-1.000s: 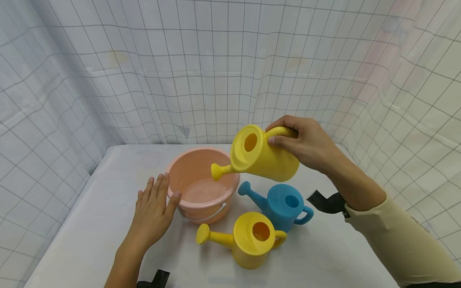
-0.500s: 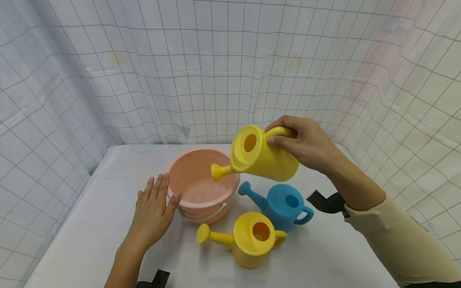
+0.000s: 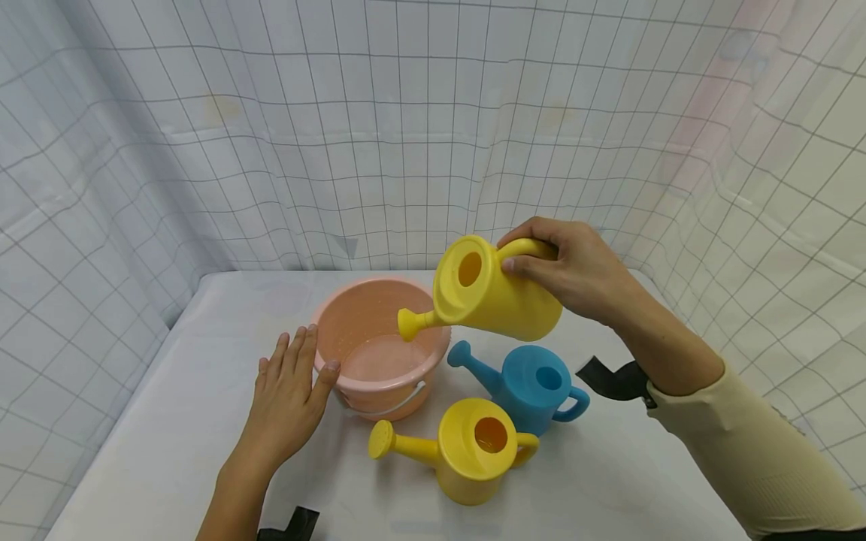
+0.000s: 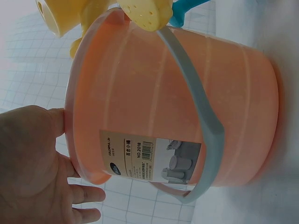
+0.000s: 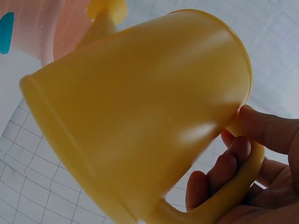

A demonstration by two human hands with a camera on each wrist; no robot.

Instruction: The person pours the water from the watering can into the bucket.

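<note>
My right hand [image 3: 568,267] holds a yellow watering can [image 3: 507,300] by its handle, with fingers curled through the loop in the right wrist view. The can tilts left, and its spout head [image 3: 409,324] hangs over the opening of a pink bucket [image 3: 386,387]. Shallow clear liquid seems to lie on the bucket's bottom. My left hand [image 3: 287,398], fingers straight, touches the bucket's left rim; in the left wrist view the thumb and a finger meet the rim [image 4: 70,121]. Whether liquid leaves the spout cannot be made out.
A blue watering can [image 3: 531,383] stands right of the bucket. In front of it stands a second yellow watering can [image 3: 473,466] with some liquid inside. The bucket's grey handle [image 4: 205,116] hangs down its side. Grid-patterned curtains [image 3: 426,135] enclose the white table [image 3: 176,421].
The held watering can's spout shifts by a hair over the bucket. Both hands and the other things stay in place.
</note>
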